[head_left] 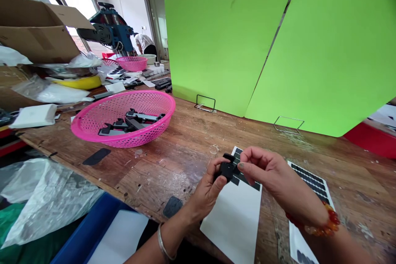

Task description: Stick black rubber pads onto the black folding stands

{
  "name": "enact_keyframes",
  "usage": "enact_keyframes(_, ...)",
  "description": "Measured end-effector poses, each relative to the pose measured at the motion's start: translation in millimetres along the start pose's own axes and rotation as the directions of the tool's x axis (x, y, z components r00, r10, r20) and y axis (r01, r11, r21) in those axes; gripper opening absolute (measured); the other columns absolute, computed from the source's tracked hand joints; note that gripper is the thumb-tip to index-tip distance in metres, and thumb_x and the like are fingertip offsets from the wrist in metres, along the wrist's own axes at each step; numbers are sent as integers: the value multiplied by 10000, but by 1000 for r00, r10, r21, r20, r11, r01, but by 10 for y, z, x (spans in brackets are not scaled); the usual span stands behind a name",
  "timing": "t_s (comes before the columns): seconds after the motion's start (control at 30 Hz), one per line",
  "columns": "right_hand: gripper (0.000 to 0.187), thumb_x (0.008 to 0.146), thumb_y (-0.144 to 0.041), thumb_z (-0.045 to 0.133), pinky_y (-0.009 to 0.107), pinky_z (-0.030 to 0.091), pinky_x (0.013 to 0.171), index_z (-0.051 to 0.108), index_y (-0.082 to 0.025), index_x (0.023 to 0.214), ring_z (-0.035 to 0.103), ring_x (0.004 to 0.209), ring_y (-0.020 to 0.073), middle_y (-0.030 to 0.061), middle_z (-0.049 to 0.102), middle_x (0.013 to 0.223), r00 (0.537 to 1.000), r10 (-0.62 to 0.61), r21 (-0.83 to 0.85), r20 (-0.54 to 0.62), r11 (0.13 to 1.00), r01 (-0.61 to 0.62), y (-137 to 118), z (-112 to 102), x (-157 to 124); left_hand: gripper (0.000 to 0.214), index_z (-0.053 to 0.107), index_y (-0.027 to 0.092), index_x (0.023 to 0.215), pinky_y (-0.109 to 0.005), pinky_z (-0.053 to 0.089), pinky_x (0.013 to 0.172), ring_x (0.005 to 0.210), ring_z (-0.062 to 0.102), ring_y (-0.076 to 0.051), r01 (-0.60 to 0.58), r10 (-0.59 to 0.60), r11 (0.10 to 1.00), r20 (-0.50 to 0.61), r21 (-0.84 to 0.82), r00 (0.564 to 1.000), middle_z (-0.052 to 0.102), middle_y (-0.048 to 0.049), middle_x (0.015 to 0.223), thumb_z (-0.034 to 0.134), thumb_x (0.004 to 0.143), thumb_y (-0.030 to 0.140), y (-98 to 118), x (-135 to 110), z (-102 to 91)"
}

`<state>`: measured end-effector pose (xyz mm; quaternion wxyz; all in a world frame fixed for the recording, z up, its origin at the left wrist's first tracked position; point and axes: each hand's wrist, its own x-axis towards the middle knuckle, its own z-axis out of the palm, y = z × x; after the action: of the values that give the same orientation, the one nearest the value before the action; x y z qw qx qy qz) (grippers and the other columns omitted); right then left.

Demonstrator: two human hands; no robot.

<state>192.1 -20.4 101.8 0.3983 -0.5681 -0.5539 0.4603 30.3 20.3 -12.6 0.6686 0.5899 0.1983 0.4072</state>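
Observation:
Between thumb and fingers, my left hand point(208, 189) grips a small black plastic part point(227, 168) above the table. Close against its right side is my right hand point(262, 169), thumb and forefinger pinched together at the part's edge. Whatever lies in that pinch is too small or hidden to make out. Below both hands lies a white sheet point(235, 218) with rows of black strips at its far end. A second white sheet with black pieces point(312, 181) lies to the right, partly covered by my right forearm.
A pink basket point(123, 140) with several grey and black parts stands at the left. Green panels point(229, 49) on wire stands close off the table's back. A dark flat pad point(96, 156) and another dark pad point(172, 207) lie nearer. A person point(145, 43) bends far behind.

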Motion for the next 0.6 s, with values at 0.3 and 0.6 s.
enact_keyframes(0.3, 175, 755, -310, 589, 186, 215, 405, 501, -186, 669, 346, 398, 53, -85, 413, 429, 987, 159, -43, 12, 986, -159, 23, 77, 71, 474, 399, 259, 1273, -277, 383, 782, 829, 472, -154, -6, 1, 995, 55, 95, 998, 520, -37, 1011, 436, 907, 558, -29, -13, -30)
enact_keyframes(0.6, 156, 734, -285, 593, 174, 203, 393, 499, -184, 660, 333, 390, 46, -91, 412, 429, 985, 171, -25, 6, 985, -171, 70, 125, 113, 494, 384, 256, 1280, -287, 368, 797, 874, 473, -173, 4, -10, 992, 48, 127, 999, 517, -40, 1035, 426, 903, 573, -20, -17, -23)
